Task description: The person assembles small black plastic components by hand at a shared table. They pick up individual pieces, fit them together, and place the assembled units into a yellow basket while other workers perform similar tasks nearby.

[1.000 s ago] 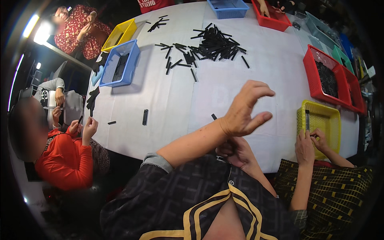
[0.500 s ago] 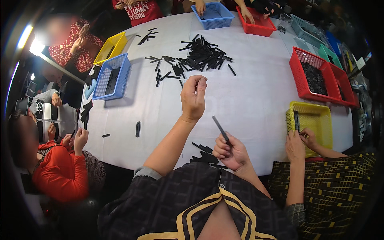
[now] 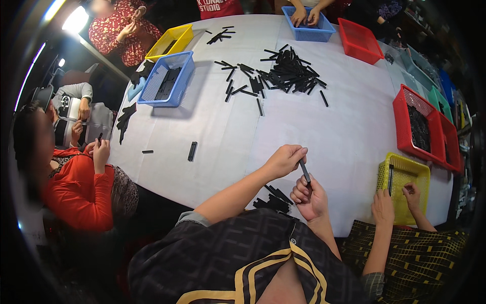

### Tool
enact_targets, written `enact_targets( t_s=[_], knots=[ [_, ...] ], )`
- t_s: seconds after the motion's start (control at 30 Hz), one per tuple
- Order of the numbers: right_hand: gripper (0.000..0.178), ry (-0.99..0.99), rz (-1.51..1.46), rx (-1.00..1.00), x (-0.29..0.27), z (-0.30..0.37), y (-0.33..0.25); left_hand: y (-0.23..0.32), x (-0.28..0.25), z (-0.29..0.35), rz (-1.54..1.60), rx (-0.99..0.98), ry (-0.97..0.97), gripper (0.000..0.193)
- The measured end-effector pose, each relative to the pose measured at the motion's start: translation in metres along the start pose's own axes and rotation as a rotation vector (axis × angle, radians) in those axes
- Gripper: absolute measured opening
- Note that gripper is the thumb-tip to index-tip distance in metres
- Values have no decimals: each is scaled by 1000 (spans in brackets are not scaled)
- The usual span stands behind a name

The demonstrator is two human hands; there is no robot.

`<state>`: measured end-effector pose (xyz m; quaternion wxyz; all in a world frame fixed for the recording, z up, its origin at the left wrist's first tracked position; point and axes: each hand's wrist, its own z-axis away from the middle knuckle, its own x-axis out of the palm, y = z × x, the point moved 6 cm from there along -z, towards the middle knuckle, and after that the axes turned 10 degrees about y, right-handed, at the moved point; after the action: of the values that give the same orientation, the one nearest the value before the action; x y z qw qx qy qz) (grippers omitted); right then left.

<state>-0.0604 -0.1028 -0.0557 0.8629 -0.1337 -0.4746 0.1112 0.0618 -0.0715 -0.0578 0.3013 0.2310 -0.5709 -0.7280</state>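
A slim black bar (image 3: 305,171) is held between my two hands above the near part of the table. My left hand (image 3: 286,161) pinches its upper end between thumb and fingertips. Around its lower end my right hand (image 3: 310,199) is closed, with fingers curled and the thumb along the bar. Just left of my right hand, near my body, lies a small heap of similar black bars (image 3: 273,201). Farther off, a large pile of black bars (image 3: 291,71) spreads over the table. Whether the held bar is one piece or several cannot be made out.
Blue (image 3: 185,83) and yellow (image 3: 185,38) baskets stand at the far left. Red baskets (image 3: 402,119) line the right side. Beside me a co-worker's hands (image 3: 383,207) are at a yellow basket (image 3: 422,190). Other people sit or stand round the white table (image 3: 223,137).
My left hand has come down and right to my right hand and now grips the upper end of the bar. The view has shifted, so the table's things appear farther right.
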Motion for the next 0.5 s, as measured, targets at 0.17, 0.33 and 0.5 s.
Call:
enact_targets(
  t_s=[0.17,0.33,0.5],
  knots=[
    [28,475,245,-348,-86,-12,-55,-68,-92,-64,-502,55,511,38],
    [33,928,399,-585,-201,-5,-127,-60,-154,-90,-838,-194,740,44],
    [33,1009,327,-569,-189,2,-120,-57,-159,-121,-1015,-203,742,41]
  ],
)
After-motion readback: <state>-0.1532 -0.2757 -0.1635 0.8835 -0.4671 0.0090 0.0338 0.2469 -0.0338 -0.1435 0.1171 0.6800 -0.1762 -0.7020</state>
